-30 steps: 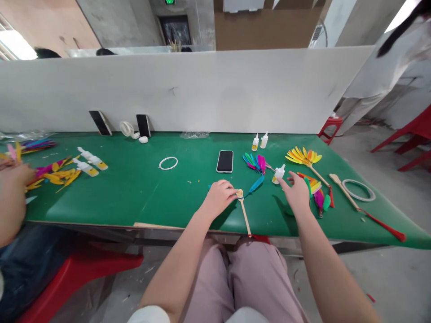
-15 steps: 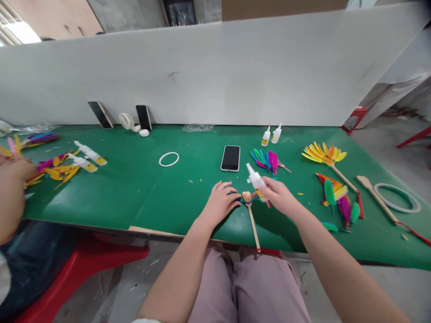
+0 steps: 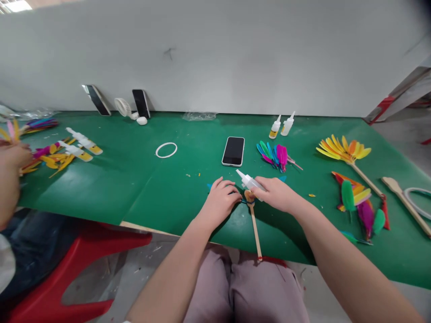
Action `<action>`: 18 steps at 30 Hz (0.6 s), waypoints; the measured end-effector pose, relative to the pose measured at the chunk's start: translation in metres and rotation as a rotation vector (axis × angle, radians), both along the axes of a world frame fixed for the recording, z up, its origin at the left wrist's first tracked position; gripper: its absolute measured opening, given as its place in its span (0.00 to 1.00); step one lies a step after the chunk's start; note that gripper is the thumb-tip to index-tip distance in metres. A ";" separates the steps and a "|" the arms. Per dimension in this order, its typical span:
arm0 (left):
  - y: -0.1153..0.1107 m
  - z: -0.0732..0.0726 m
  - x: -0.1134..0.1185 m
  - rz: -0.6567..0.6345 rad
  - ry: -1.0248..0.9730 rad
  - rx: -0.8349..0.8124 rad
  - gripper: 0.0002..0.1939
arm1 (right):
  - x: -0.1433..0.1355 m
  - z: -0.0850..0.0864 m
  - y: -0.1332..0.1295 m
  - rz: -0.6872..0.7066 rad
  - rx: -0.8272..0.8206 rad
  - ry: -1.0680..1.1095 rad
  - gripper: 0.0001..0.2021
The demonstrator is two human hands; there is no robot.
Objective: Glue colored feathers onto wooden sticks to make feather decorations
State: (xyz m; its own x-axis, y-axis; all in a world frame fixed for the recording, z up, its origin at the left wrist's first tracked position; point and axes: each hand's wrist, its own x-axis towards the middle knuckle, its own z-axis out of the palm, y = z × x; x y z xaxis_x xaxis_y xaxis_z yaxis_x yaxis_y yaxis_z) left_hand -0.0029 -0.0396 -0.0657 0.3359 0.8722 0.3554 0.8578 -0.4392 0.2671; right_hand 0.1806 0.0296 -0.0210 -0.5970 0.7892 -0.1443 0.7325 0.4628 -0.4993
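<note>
My right hand (image 3: 276,194) is wrapped round a white glue bottle (image 3: 251,183), its nozzle pointing up and to the left. Just below the bottle, a wooden stick (image 3: 256,231) lies with its rounded head on the green table (image 3: 151,188) and its lower end at the front edge, by a red cord. My left hand (image 3: 220,199) rests left of the stick's head, its fingertips at a blue feather there; what they grip is too small to make out. Another blue feather tip shows behind my right hand.
A phone (image 3: 233,151) lies ahead, with loose feathers (image 3: 274,154) and two glue bottles beyond. Rightward are a yellow feather fan (image 3: 346,150), more feathers and a wooden handle (image 3: 406,204). A white ring (image 3: 166,150) lies left; a person's hand (image 3: 15,157) works among feathers far left.
The view has tipped downward. The glue bottle in my right hand has tilted over to the left, lower above the stick's head. My left hand has stayed nearly in place.
</note>
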 end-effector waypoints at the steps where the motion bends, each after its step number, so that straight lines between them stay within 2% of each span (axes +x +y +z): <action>1: 0.000 0.000 0.000 0.001 0.007 0.014 0.07 | 0.000 0.000 0.000 -0.003 0.002 -0.012 0.11; 10: -0.002 0.004 0.003 0.030 0.040 0.071 0.08 | -0.002 -0.002 0.000 -0.047 0.036 -0.091 0.12; 18: -0.003 0.008 -0.002 0.089 -0.008 0.098 0.07 | -0.001 -0.005 -0.003 -0.030 0.058 -0.063 0.12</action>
